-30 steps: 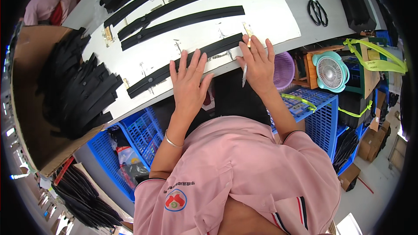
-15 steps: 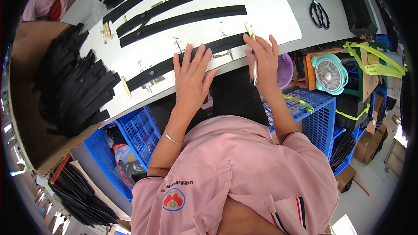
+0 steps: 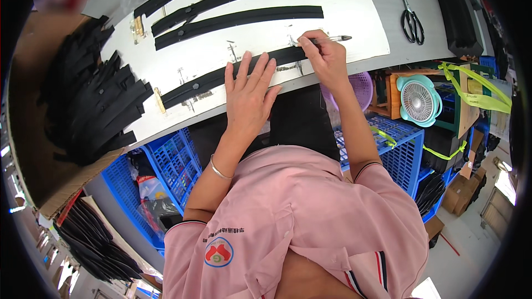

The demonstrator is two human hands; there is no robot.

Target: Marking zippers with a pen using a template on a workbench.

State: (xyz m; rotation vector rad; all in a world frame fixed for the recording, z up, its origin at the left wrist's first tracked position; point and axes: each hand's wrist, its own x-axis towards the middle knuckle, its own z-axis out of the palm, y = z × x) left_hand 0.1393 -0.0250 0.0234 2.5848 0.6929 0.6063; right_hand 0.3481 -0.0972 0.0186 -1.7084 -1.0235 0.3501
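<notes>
Left hand (image 3: 247, 91) flat on the black strip (image 3: 208, 82), right hand (image 3: 327, 58) with pen (image 3: 336, 39) at its right end.
Strip lies along the near side of the white board (image 3: 352, 19), left end beside a yellowish tab (image 3: 159, 100); right end partly hidden by the right hand. Left fingers spread, pressing rather than gripping; right fingers and thumb closed on the pen, tip not clear. Weak points, as I judge it: the right end lies beyond the left hand's press, so a dragging pen could pucker or skew it; a lighter left palm could let the whole strip slide; a brushing right wrist could nudge it off line.
</notes>
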